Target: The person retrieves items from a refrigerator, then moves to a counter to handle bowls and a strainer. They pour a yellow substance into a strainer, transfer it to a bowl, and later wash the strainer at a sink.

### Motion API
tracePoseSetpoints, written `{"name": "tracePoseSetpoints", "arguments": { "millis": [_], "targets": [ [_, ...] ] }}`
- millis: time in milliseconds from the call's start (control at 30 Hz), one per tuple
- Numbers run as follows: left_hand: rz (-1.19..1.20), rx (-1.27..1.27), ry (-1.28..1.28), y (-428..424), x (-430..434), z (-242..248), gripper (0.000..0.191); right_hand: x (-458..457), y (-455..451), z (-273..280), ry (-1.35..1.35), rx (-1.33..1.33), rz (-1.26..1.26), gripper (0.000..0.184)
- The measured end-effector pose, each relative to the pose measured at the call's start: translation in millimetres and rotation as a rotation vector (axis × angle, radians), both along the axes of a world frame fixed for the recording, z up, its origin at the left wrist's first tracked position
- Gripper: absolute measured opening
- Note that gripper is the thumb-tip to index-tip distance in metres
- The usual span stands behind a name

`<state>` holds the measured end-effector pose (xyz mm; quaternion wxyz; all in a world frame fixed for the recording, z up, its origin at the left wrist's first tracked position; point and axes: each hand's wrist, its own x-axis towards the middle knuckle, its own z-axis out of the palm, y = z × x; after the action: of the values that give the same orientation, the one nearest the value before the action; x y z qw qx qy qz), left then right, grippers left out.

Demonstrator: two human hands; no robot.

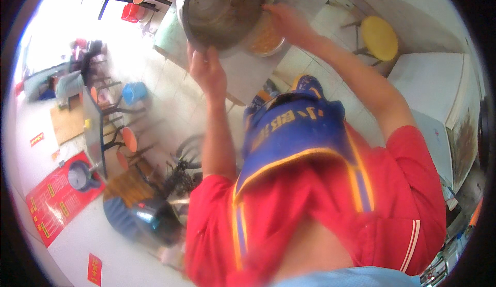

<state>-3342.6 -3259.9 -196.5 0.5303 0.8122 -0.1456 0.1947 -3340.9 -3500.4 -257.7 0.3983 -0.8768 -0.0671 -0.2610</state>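
Observation:
A large round metal pot (232, 19) is tilted over the table (246, 74) before me, its dull grey, spotted surface facing me. My left hand (207, 70) grips its near lower left edge, with the thumb and fingers at the rim. On the opposite side, my right hand (288, 25) holds the right edge. Partly hidden behind the pot and below my right hand, a round bowl (267, 41) contains orange-brown food. I cannot tell whether anything is inside the pot.
To the right stand a yellow-topped stool (379, 38) and a white chest freezer (426, 81). A blue bucket (135, 92), a red bucket (131, 12) and several orange-seated stools (130, 139) are at the left. A blue apron (294, 132) covers my front.

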Motion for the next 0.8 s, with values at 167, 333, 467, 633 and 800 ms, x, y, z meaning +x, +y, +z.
{"name": "tracePoseSetpoints", "arguments": {
  "millis": [167,333,467,633,800],
  "targets": [
    [-0.06,0.107,-0.013,5.8,4.0,-6.4,0.031,37.4,-30.2,-8.4,0.228,0.227,-0.01,0.024],
    [-0.064,0.116,-0.127,5.9,6.1,-9.1,0.027,13.3,-50.7,-24.0,0.382,0.147,0.114,0.024],
    [-0.063,0.15,-0.14,2.4,-0.6,-3.9,0.023,15.9,-57.3,-17.7,0.229,0.193,0.076,0.022],
    [-0.034,0.24,-0.267,-1.4,3.1,-11.5,0.026,-0.5,-66.4,-21.2,0.392,0.082,0.153,0.023],
    [-0.042,0.244,-0.266,-1.3,2.6,-19.4,0.028,-20.2,-80.1,-26.4,0.396,0.166,0.183,0.023]
  ]
}}
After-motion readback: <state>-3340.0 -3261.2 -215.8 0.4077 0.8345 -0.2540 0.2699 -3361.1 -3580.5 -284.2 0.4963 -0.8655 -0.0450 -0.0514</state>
